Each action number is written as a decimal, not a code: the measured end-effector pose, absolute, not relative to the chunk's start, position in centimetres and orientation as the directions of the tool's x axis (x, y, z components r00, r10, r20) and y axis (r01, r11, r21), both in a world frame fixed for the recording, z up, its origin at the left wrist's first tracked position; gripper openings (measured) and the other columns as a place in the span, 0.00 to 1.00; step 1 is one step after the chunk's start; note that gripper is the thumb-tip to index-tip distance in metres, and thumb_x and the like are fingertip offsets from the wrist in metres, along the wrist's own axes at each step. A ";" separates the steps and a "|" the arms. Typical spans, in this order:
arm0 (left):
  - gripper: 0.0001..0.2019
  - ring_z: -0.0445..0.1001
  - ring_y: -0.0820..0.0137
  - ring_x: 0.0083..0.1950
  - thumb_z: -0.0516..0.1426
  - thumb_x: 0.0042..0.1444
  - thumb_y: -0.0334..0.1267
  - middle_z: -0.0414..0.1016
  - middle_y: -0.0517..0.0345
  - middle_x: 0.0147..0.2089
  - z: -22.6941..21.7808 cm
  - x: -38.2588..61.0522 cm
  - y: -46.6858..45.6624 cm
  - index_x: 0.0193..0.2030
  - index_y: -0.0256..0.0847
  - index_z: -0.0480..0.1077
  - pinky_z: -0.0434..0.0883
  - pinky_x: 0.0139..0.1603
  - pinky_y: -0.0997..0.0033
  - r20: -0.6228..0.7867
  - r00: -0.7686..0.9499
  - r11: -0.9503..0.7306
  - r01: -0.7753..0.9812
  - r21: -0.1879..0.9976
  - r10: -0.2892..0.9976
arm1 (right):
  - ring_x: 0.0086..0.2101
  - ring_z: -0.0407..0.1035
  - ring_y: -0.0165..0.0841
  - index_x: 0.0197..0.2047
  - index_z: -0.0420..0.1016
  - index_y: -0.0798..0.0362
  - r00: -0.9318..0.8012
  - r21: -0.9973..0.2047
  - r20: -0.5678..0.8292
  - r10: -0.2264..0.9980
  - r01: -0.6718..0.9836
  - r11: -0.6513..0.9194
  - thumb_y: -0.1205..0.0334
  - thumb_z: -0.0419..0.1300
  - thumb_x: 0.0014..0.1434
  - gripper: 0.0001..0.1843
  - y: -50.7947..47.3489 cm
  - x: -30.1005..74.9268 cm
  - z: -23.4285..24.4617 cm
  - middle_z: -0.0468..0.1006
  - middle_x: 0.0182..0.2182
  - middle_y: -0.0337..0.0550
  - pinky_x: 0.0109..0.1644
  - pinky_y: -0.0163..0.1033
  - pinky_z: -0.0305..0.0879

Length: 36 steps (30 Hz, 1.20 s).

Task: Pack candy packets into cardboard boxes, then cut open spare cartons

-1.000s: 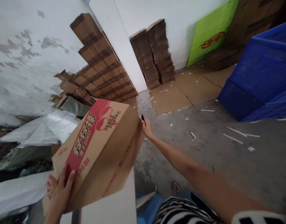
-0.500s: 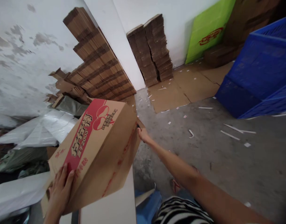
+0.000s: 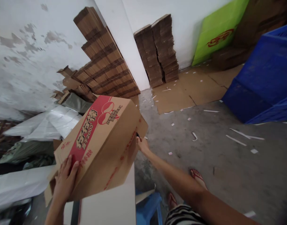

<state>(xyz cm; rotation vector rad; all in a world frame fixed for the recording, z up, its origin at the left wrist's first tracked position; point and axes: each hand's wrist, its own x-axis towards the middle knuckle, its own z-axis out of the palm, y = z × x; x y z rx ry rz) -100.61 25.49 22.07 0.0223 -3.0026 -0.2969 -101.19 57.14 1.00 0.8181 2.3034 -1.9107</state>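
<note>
A brown cardboard box (image 3: 103, 147) with a red printed band lies tilted on a white tabletop (image 3: 110, 209). My left hand (image 3: 65, 182) presses flat on its near corner, fingers spread over the red band. My right hand (image 3: 141, 144) is closed at the box's far right edge, gripping a small dark tool (image 3: 137, 135) whose tip touches the cardboard beside the red-marked seam.
Tall stacks of flattened cartons (image 3: 106, 62) lean on the white wall, with another stack (image 3: 159, 50) in the corner. Blue plastic crates (image 3: 263, 81) stand at right, a green board (image 3: 216, 34) behind. White sheets (image 3: 45, 125) pile up at left. A blue stool (image 3: 148, 207) sits below.
My right hand has slid the tool down along the box's right edge, toward me. The box has tipped slightly, and my left hand shifted a little higher on its near corner.
</note>
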 end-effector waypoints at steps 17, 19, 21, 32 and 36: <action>0.39 0.40 0.53 0.74 0.36 0.58 0.62 0.44 0.45 0.73 22.8 -98.1 25.0 0.70 0.40 0.48 0.32 0.69 0.39 0.118 -0.989 0.987 -0.071 0.144 -0.088 | 0.37 0.74 0.38 0.39 0.78 0.59 -0.824 -0.830 -0.386 0.415 0.506 0.234 0.56 0.43 0.67 0.24 43.4 -93.8 2.8 0.80 0.37 0.55 0.35 0.35 0.61; 0.38 0.40 0.53 0.74 0.37 0.58 0.62 0.43 0.46 0.74 22.8 -97.9 25.0 0.70 0.40 0.48 0.34 0.69 0.38 0.119 -0.989 0.984 -0.070 0.166 -0.090 | 0.37 0.74 0.38 0.39 0.78 0.59 -0.827 -0.826 -0.395 0.400 0.510 0.238 0.55 0.43 0.67 0.24 41.9 -92.7 2.9 0.80 0.37 0.56 0.35 0.35 0.61; 0.38 0.40 0.52 0.74 0.37 0.58 0.61 0.43 0.46 0.74 22.8 -97.8 24.9 0.70 0.41 0.48 0.36 0.68 0.36 0.118 -0.988 0.980 -0.075 0.186 -0.098 | 0.37 0.75 0.38 0.39 0.77 0.59 -0.829 -0.822 -0.410 0.381 0.517 0.240 0.54 0.42 0.67 0.25 40.6 -91.8 2.9 0.80 0.37 0.56 0.35 0.35 0.61; 0.39 0.41 0.49 0.73 0.41 0.58 0.62 0.45 0.41 0.73 22.7 -97.3 24.3 0.69 0.37 0.51 0.35 0.67 0.32 0.169 -0.983 0.968 -0.031 0.249 -0.075 | 0.39 0.74 0.40 0.41 0.77 0.58 -0.867 -0.827 -0.435 0.243 0.491 0.273 0.56 0.43 0.67 0.23 33.7 -86.5 2.9 0.80 0.39 0.56 0.36 0.36 0.62; 0.34 0.44 0.59 0.73 0.45 0.60 0.57 0.48 0.49 0.72 22.9 -96.6 21.6 0.69 0.41 0.52 0.37 0.72 0.46 0.214 -0.906 0.897 0.404 0.181 0.365 | 0.36 0.74 0.36 0.39 0.77 0.58 -0.886 -0.852 -0.410 0.216 0.457 0.256 0.54 0.44 0.67 0.24 34.1 -86.3 2.6 0.80 0.36 0.54 0.34 0.34 0.60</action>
